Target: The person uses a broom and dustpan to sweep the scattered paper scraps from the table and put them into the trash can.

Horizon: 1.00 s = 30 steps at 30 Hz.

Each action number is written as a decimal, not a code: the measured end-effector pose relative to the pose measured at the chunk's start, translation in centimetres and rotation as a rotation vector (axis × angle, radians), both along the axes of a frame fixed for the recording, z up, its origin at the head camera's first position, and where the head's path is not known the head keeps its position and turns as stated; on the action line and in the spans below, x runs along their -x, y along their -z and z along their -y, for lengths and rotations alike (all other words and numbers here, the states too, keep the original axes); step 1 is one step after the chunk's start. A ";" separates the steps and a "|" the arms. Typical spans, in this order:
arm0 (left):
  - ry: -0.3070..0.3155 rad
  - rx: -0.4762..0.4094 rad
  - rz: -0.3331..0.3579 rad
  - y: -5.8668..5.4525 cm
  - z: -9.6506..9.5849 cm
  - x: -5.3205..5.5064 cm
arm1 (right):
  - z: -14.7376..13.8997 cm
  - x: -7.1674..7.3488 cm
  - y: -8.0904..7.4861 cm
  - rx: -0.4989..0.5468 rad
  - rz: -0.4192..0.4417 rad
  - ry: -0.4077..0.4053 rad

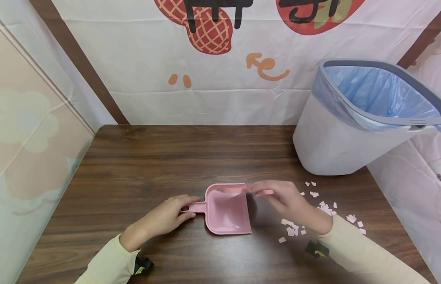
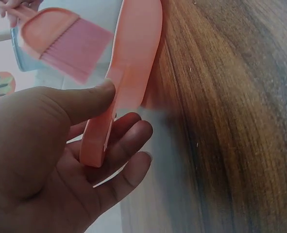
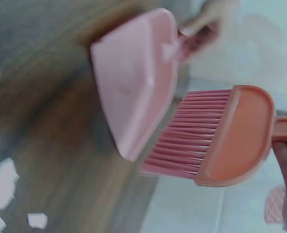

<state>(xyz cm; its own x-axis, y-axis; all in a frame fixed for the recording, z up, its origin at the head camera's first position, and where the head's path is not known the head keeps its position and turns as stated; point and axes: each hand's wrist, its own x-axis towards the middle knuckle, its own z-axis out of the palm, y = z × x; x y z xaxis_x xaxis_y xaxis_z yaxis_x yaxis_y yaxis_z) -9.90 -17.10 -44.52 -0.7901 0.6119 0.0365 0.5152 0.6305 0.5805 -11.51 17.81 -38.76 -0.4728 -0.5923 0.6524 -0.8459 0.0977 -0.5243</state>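
A pink dustpan (image 1: 227,213) lies on the dark wooden table, its straight edge facing right. My left hand (image 1: 170,215) pinches its handle (image 2: 100,131) between thumb and fingers. Over the pan's far right corner, my right hand (image 1: 286,199) grips a small pink hand brush (image 3: 238,138) by the handle. In the right wrist view the bristles (image 3: 192,136) point toward the pan; the brush looks raised off the table. Small white paper scraps (image 1: 291,228) lie scattered beneath and beside my right forearm. No scraps show inside the pan.
A light grey trash bin (image 1: 334,138) lined with a blue bag (image 1: 387,90) stands at the table's back right. Behind the table (image 1: 163,157) hangs a printed cloth (image 1: 142,71), and another patterned cloth (image 1: 35,130) covers the left side.
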 end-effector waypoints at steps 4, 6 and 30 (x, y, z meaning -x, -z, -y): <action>0.015 -0.028 -0.023 0.2 -0.1 0.1 | -1.5 0.2 -1.6 0.021 0.129 0.050; 0.021 -0.045 -0.032 0.3 -0.2 0.2 | -2.2 0.2 -2.2 0.019 0.171 0.077; -0.014 0.003 -0.102 0.5 -1.0 0.0 | -7.5 -1.2 -4.7 -0.117 0.359 0.179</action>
